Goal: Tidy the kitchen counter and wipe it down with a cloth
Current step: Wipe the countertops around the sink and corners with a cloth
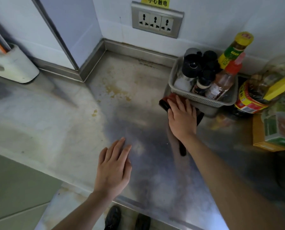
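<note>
The steel counter (138,90) carries yellow-brown stains toward the back corner. My right hand (182,118) lies flat, fingers straight, on a dark red object (165,102) that sits against the front of a grey basket (203,101); I cannot tell what the object is. A dark strip shows under my right wrist. My left hand (113,168) rests palm down on the counter near its front edge, fingers straight, holding nothing. No cloth is clearly visible.
The grey basket holds several sauce and spice bottles. A large oil bottle (254,95) and a yellow-green box (276,128) stand at the right. A white holder (14,67) sits at the far left. A wall socket (156,21) is above the counter.
</note>
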Demonstrator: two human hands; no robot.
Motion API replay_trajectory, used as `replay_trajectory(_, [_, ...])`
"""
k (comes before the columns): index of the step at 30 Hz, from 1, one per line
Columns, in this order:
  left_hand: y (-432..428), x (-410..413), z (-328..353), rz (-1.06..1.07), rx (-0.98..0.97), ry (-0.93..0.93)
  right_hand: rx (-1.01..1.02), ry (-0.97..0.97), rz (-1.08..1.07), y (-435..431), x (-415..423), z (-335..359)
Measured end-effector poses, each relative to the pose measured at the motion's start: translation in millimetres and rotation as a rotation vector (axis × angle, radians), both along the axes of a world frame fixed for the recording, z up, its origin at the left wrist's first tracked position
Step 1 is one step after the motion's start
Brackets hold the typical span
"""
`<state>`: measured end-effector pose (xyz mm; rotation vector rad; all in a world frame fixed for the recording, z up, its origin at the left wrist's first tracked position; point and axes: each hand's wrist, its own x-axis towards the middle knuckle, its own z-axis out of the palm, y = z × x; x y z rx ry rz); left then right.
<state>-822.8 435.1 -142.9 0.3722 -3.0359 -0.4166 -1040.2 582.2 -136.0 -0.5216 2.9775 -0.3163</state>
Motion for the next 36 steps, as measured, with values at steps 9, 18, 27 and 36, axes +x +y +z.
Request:
replay_trajectory(9, [-0.8,3.4,-0.4,-0.004,0.016,0.036,0.038,-0.068,0.613,-13.1,34.7,4.2])
replay_trajectory(18, [-1.2,1.8,-3.4,0.000,0.043,0.068,-0.019,0.003,0.346,-42.5,36.2,-5.0])
replay_trajectory(27, [-2.6,2.2,-2.4,0.002,0.021,0.030,0.056,-0.011,0.044,48.6,27.6,2.5])
replay_trajectory(36, [-6.9,17.7,11.1,0.011,0.148,0.142,0.101,0.025,0.436,36.7,198.1,2.1])
